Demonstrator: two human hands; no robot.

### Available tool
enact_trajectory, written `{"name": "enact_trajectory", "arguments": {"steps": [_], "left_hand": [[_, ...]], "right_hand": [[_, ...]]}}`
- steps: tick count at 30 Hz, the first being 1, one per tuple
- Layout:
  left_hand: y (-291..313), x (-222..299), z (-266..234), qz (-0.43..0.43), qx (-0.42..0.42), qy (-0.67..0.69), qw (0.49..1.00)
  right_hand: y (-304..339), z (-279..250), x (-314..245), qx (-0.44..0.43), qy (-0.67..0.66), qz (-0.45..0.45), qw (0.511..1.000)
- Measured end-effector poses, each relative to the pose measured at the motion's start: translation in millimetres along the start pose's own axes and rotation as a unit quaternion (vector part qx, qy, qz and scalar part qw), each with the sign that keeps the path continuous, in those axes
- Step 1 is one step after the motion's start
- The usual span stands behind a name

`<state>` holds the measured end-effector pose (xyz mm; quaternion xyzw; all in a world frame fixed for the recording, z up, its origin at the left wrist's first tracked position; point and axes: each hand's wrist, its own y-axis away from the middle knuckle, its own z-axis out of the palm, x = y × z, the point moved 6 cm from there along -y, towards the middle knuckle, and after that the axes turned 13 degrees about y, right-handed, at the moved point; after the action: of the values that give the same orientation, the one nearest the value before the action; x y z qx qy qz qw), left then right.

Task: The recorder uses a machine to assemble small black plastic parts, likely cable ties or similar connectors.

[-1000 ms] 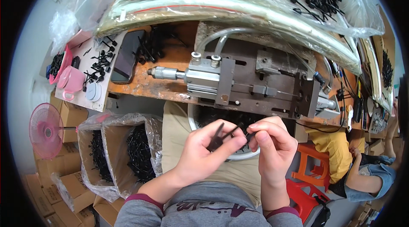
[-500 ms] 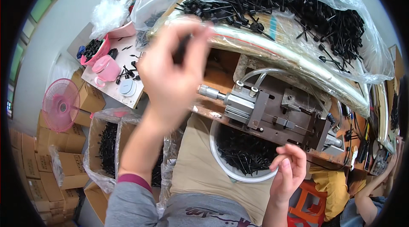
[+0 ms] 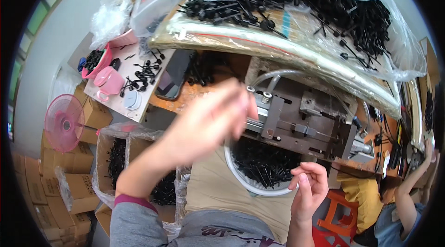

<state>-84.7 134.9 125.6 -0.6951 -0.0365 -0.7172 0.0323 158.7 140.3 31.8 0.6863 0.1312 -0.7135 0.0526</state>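
Hands working over a bowl of black parts at a press fixture.

The left hand [image 3: 208, 121] is blurring above the bench edge; its grip cannot be told. The right hand [image 3: 309, 186] is pinching thumb to forefinger, contents too small to tell, just right of the white bowl [image 3: 241, 175] of black parts [image 3: 266, 161], near the metal fixture [image 3: 301, 121].

Small assembly workshop — metal press jig [image 3: 301, 121], heaped black plastic parts [image 3: 320, 6].
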Motion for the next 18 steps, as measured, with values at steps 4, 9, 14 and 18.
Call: {"name": "enact_trajectory", "arguments": {"steps": [4,9,14,18], "left_hand": [[38.2,-51.4,52.0,-0.152,-0.136,0.085,0.975],[45.1,-78.0,72.3,-0.121,-0.161,0.007,0.98],[44.1,-82.7,83.4,-0.009,-0.131,-0.018,0.991],[43.1,-89.0,81.1,-0.086,-0.118,0.029,0.989]], "right_hand": [[-2.1,8.2,-11.0,0.001,0.041,-0.073,0.997],[-14.4,22.1,-38.0,-0.023,0.19,-0.142,0.971],[-15.8,27.1,-26.7,-0.068,0.205,-0.1,0.971],[-17.3,17.3,-11.7,-0.037,0.091,-0.005,0.995]]}}
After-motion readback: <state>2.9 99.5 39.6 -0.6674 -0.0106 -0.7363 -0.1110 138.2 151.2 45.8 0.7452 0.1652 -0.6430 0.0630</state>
